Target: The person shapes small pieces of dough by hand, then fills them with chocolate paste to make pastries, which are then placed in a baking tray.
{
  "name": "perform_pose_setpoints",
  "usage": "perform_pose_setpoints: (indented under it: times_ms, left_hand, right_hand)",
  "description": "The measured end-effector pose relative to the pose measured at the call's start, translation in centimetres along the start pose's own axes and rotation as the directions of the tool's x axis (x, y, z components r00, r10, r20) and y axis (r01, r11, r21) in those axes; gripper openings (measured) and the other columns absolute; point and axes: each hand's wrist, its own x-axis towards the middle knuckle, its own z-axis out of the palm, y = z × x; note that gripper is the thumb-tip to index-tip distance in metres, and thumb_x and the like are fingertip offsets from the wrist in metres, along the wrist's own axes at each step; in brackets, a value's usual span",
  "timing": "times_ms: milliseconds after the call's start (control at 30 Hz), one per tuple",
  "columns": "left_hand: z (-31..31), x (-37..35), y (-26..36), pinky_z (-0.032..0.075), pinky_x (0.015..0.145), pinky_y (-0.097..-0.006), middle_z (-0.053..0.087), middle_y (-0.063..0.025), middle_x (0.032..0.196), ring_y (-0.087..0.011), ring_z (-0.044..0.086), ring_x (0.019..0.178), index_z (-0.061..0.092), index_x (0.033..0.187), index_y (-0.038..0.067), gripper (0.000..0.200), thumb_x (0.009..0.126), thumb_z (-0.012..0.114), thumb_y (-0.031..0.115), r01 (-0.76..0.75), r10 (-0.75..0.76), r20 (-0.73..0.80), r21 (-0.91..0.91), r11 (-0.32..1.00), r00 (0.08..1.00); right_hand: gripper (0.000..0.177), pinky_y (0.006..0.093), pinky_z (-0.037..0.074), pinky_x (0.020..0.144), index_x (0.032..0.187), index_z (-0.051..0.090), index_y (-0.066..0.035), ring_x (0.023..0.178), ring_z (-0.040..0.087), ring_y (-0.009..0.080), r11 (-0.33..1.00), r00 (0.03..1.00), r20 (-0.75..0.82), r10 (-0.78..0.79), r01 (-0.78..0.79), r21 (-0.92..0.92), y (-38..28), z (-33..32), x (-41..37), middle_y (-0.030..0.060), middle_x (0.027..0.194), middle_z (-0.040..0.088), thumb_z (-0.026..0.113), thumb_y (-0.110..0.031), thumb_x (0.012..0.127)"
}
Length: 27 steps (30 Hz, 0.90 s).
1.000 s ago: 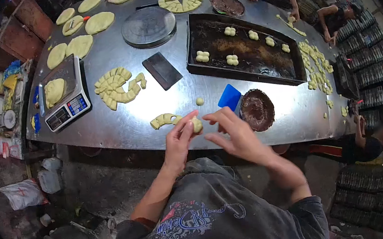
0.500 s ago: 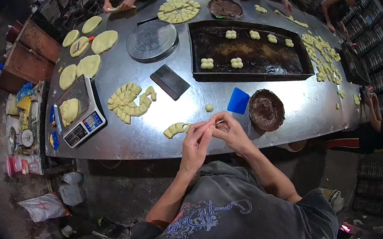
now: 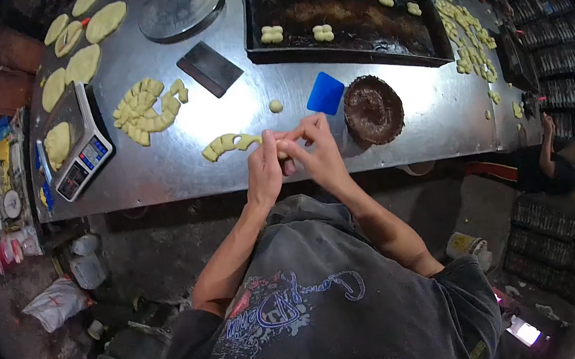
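Observation:
Close to the table's front edge, my left hand [image 3: 265, 171] and my right hand [image 3: 318, 151] meet with fingertips pinched together. Between them is a small piece of dough, mostly hidden by the fingers. Just beyond my left hand lies a short strip of cut dough pieces [image 3: 227, 144]. A single round dough ball [image 3: 275, 106] sits farther forward. To the right are a blue plastic scraper [image 3: 325, 93] and a bowl of dark brown filling [image 3: 373, 111]. A curved cluster of cut dough [image 3: 145, 112] lies to the left.
A large dark baking tray [image 3: 352, 59] holds several four-lobed dough pieces. Left of it are a dark rectangular blade [image 3: 210, 69], a round metal plate [image 3: 181, 7], flat dough rounds [image 3: 83, 64] and a digital scale [image 3: 86, 156] with dough. Other people work at the right.
The view has tipped down, so the table appears higher and slightly left. My hands stay together at the front edge, fingers shifting around the dough.

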Motion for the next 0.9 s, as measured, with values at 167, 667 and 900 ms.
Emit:
perform_pose_setpoints:
  times_ms: [167,667,900]
  left_hand:
    - [-0.7,0.8,-4.0,0.048,0.054,-0.0270,0.067,-0.0084,0.074,-0.0147,0.060,0.055,0.069,0.101,-0.004,0.084,0.105,0.017,0.062,0.158,-0.158,0.085,-0.001,0.987,0.984]
    - [-8.6,-4.9,-3.5,0.051,0.062,-0.0237,0.067,-0.0111,0.118,-0.0106,0.063,0.077,0.043,0.146,0.009,0.049,0.107,0.044,0.038,0.252,-0.280,-0.338,-0.125,0.960,0.898]
    - [-13.2,-8.7,-4.8,0.048,0.070,-0.0229,0.068,-0.0086,0.116,-0.0078,0.061,0.081,0.054,0.137,0.009,0.042,0.108,0.045,0.037,0.162,-0.210,-0.526,-0.135,0.977,0.824]
  right_hand:
    - [0.020,0.0382,0.050,0.073,0.106,0.064,-0.001,0.087,0.062,0.0234,0.651,0.754,0.415,0.509,-0.653,0.388,2.6,0.5,-1.0,0.0114,0.091,0.062,0.072,-0.013,0.091]
    - [0.037,0.0410,0.048,0.093,0.119,0.063,-0.007,0.099,0.057,0.0312,0.980,0.947,0.305,0.103,-0.045,-0.192,18.7,10.9,5.4,0.0169,0.117,0.051,0.070,-0.013,0.083]
    - [0.062,0.0488,0.042,0.101,0.132,0.060,-0.014,0.115,0.049,0.0421,0.932,0.890,0.416,0.189,-0.028,-0.362,21.0,11.9,4.2,0.0200,0.122,0.054,0.076,-0.024,0.073]
